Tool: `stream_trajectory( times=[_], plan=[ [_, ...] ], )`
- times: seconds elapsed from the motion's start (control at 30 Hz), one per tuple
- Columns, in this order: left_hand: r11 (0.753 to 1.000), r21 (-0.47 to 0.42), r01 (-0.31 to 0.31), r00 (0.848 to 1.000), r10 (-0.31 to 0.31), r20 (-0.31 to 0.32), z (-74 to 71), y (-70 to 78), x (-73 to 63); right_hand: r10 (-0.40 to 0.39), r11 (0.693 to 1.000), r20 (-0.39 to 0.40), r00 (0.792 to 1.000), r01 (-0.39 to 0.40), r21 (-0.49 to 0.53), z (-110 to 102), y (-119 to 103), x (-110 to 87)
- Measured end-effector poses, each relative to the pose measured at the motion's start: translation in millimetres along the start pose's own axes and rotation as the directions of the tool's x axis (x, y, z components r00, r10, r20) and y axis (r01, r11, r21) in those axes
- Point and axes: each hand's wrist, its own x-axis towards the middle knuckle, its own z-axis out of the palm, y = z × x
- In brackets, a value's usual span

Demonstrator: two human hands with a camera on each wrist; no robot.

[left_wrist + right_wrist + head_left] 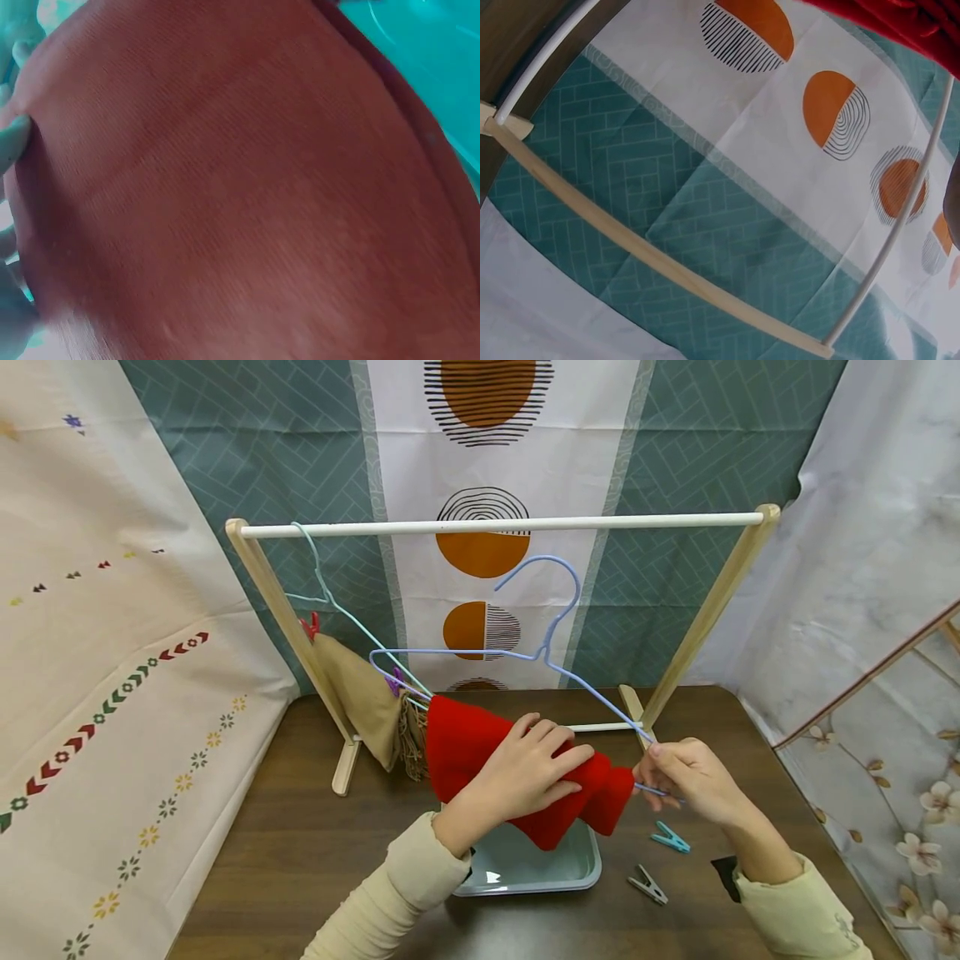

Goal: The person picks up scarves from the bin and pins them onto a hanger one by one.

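Grips the red cloth (468,739) with the left hand (517,772), with fingers curved over its upper side, in front of the rack (498,525) and above the tray (525,888). Pinches the blue hanger (545,650) with the right hand (693,768), between thumb and fingers, close to the hanger's right corner. Has the cloth along the hanger's lower bar, with bare wire showing at both ends; cannot tell whether over the bar or threaded onto it. Holds the hook free of the rack's white rod.

From the left wrist, shows mostly cloth, with fingertips pressed to its edge at the left. From the right wrist, shows the rack slantwise before the backdrop (705,202), with only a strip of cloth at the upper right; cannot tell the right grip from there.

Has a teal hanger (360,628) hooked at the rod's left end, with a brown cloth (360,693), a red clip (311,626) and a purple clip (394,682) beneath. Shows a teal clip (671,837) and a grey clip (648,887) lying on the table (300,860), right of the tray.
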Motion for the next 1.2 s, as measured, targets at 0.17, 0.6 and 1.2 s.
stream_trajectory(
  times=[0.17,0.6,1.2],
  plan=[
    [0.996,-0.063,0.064,0.998,-0.066,-0.022,-7.3,-10.6,-12.7,-0.014,1.0,-0.004,1.0,0.014,0.011,-2,0,-1.2],
    [0.978,-0.032,0.206,0.966,-0.208,-0.153,-28.3,-47.6,-53.0,-0.034,0.999,0.026,0.999,0.033,0.031,-6,0,-4.2],
    [0.972,0.108,0.209,0.862,-0.131,-0.49,15.0,42.0,-7.5,0.011,0.997,0.009,1.0,-0.011,0.071,1,0,1.2]
  ],
)
